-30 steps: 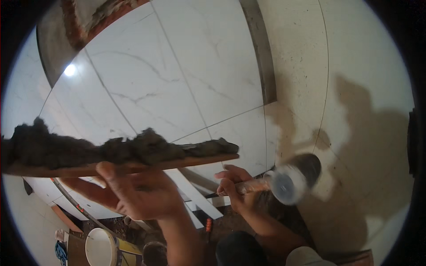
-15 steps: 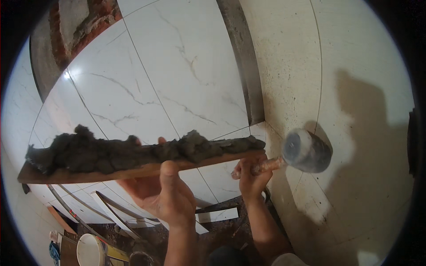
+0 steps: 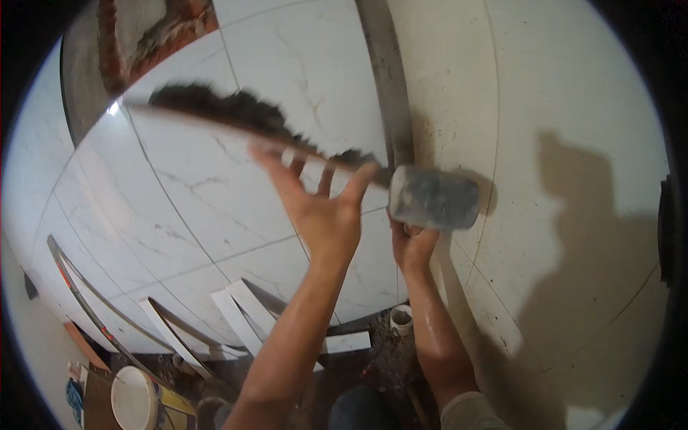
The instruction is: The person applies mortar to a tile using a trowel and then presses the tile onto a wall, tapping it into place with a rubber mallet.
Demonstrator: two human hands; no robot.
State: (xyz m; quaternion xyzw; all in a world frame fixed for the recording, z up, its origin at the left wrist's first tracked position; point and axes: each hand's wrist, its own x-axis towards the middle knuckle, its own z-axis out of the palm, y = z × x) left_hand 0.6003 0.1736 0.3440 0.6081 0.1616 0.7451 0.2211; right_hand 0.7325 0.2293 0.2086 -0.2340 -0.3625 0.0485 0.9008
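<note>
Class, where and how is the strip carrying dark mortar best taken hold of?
Probably best to grip the strip by its bare lower edge, coming from below with fingers spread, as the left hand does. The mortar heaps along its upper side, leaving little clean hold there. It is long and slants down toward picture right, so a grip near mid-length should balance it better.

Long brown-edged strip is now up higher against the tiled wall, motion-blurred; was low and near level, now slopes down to the right. Its mortar went up with it. Left hand raised, forearm extended. Right hand up too; mallet shifted up-left, head now overlapping the strip's right end in view.
</note>
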